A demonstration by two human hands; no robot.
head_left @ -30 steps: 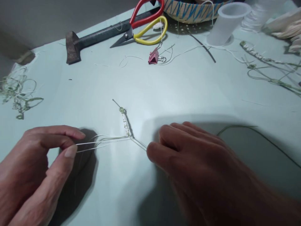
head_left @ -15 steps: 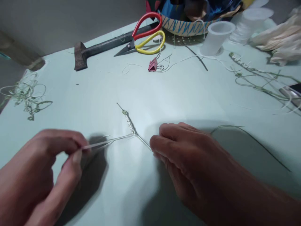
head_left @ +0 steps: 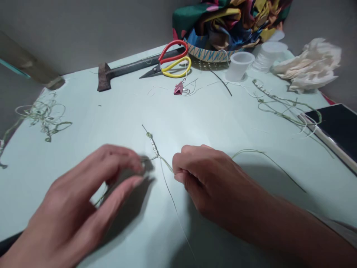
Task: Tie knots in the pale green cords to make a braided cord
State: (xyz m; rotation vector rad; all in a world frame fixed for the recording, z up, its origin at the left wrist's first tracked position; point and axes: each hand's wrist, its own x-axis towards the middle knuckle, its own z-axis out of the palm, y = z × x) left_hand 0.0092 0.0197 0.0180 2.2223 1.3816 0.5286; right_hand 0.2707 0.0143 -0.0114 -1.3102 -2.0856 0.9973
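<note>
While right hand [head_left: 209, 176] pinches thin cords [head_left: 166, 163] | left hand [head_left: 74, 201]: fingertips apart | knobbly white braid [head_left: 154, 146]

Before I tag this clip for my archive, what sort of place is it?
Probably a handicraft table, though whether in a home or workshop I cannot tell: short knotted cordwork, red-and-yellow-handled scissors and a spool of pale cord are on it.

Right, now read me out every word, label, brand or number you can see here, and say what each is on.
No readable text anywhere.
No lettering shows on the scissors, the hammer, the pink clip or the dark-screened device.
The white spool shows no label; any tiny marking would be too small to read.
</note>
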